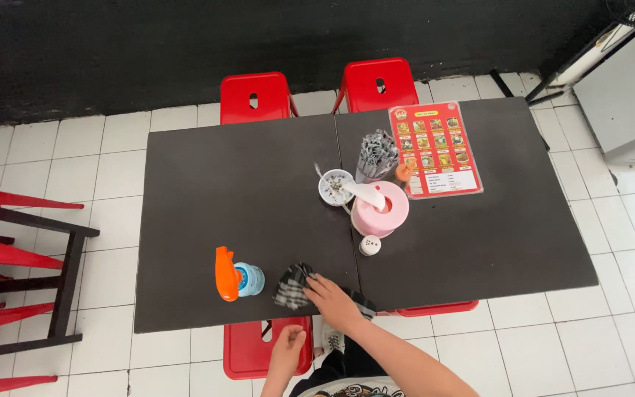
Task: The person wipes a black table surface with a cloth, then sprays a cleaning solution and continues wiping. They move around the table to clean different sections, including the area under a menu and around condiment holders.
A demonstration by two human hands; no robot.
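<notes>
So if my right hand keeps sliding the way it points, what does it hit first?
Your right hand points left along the table edge, on the checked cloth. Next in line looks like the spray bottle, though the exact heading is unclear.

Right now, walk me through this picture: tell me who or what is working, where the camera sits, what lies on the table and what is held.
There is no machine here: a person works with two bare hands. The single picture comes from a camera worn on the person's head, looking down.

The right hand presses on a dark checked cloth at the near edge of the black table. The left hand is below the table edge, over a red stool, holding nothing in its grip.

Beside the cloth stands a spray bottle with an orange trigger. Mid-table sit a pink tissue holder, a small white bowl, a holder of wrapped utensils, a small white shaker and a red laminated menu.
</notes>
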